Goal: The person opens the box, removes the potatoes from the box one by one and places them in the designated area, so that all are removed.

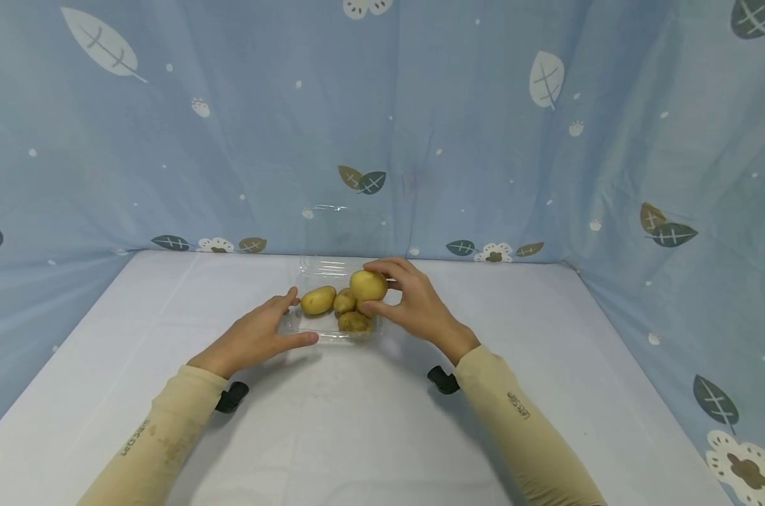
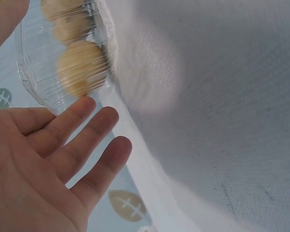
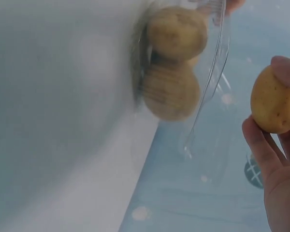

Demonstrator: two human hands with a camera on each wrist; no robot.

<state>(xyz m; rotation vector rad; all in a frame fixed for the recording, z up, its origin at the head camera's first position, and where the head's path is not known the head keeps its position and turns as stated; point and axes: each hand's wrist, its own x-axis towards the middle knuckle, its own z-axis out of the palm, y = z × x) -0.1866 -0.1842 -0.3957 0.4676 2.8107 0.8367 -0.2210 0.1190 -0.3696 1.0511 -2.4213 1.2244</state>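
My right hand [image 1: 414, 295] has a potato [image 1: 368, 286] clamped between thumb and fingertips; on the right wrist feed it sits up out of the container. On my left hand [image 1: 259, 337] thumb and fingers are spread well apart, gripping nothing, at the left side of the clear plastic container [image 1: 332, 339]; whether any fingertip touches the wall I can't tell. Inside I count at least three other potatoes [image 1: 318, 300], one lying apart on the left, the rest bunched at the right below the held one. A transparent lid [image 1: 344, 228] stands raised at the back.

I have all this near the far edge of a white-covered table [image 1: 332, 422]. A blue curtain [image 1: 382, 105] printed with leaves and flowers wraps the back and sides. Both forearms wear beige sleeves [image 1: 515, 414].

The potato I hold is smooth, yellow and rounded, with small dark specks; the nearest one in the container looks browner.
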